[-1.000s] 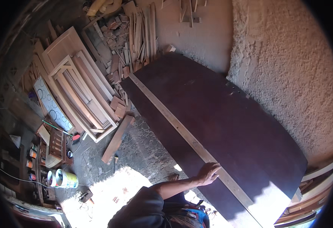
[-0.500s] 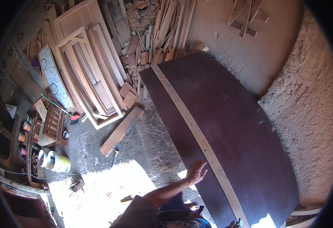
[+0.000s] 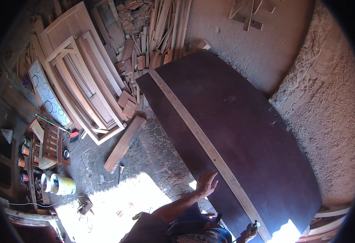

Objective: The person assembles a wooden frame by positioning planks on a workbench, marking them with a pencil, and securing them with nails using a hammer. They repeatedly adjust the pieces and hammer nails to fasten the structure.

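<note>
Up comes the right hand (image 3: 247,233) — further into view at the bottom edge than half a second ago, while the left, on the strip a second back, is now just beside it. Most of that right arm is cut off or hidden, and what the hand grips, a small dark object (image 3: 256,225) with a pale end, is too small to name. Sunlight washes out the near end of the panel.

Look at the left hand (image 3: 207,184): forearm angled up and across from a dark sleeve (image 3: 147,229), fingers apart and lightly bent, holding nothing — whether it touches the panel, I can't tell. Below the person's gaze lies the big dark reddish-brown panel (image 3: 250,137), smooth, with a few scuffs. Along it runs the long pale wooden strip (image 3: 193,129), dotted with dark marks, its near end by the right hand.
</note>
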`<state>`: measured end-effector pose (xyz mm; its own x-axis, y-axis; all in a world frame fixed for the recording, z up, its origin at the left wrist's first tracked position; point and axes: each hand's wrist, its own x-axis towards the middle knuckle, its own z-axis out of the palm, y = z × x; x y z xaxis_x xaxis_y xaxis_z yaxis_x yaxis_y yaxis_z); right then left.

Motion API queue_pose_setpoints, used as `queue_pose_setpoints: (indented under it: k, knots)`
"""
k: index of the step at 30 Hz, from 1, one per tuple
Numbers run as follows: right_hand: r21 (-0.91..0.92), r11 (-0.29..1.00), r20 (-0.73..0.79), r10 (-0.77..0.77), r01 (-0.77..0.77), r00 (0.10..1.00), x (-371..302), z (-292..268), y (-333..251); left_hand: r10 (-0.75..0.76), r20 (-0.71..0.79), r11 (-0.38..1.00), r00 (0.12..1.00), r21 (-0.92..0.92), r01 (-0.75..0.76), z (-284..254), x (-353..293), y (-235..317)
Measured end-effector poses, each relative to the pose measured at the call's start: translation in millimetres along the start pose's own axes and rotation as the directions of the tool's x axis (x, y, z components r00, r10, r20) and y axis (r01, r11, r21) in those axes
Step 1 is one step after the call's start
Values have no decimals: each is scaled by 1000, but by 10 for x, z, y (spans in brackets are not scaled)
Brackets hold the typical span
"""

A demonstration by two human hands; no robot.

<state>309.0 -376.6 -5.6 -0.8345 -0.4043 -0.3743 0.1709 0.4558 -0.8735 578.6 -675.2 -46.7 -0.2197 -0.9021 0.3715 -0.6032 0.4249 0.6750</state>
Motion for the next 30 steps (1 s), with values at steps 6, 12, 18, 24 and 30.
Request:
queue_pose_setpoints:
  k: [6,12,18,24,30]
  knots:
    - [59,982,-269,-158,180,950,-266,-102,516,296,180,951,938,-145,-272,324,307,558]
    - [144,974,-385,219,-177,897,-702,-226,-201,518,272,841,811,-332,-426,623,276,1097]
    - [123,963,-450,269,-239,852,-1087,-627,725,682,501,732,533,-460,-503,1126,-158,2115]
    - [152,987,-406,102,-43,908,-1341,-1162,1360,781,586,580,215,-555,-596,1897,-1067,3689]
    - [314,934,-329,273,-168,904,-1531,-1837,1544,765,644,483,13,-560,-673,2851,-2043,4897]
